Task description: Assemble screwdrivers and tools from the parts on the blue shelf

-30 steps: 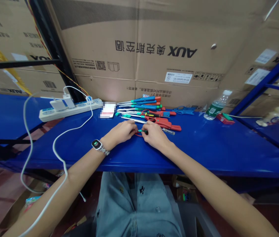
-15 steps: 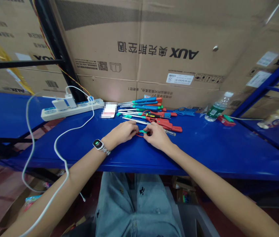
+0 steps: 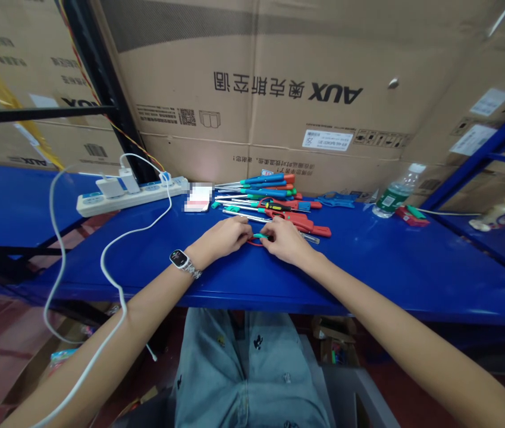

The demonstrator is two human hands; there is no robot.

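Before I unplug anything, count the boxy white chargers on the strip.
2: left charger, near the left end of the strip; right charger, beside it, nearer the middle. None looks hidden.

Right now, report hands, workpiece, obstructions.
Left hand and right hand pinched at small green-and-red piece, partly hidden by fingers. Red and blue plastic-handled tools close beyond; could crowd forward movement.

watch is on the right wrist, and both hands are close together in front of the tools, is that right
Not quite: the head view shows the watch on the left wrist. The left hand and right hand are indeed close together in front of the tools.
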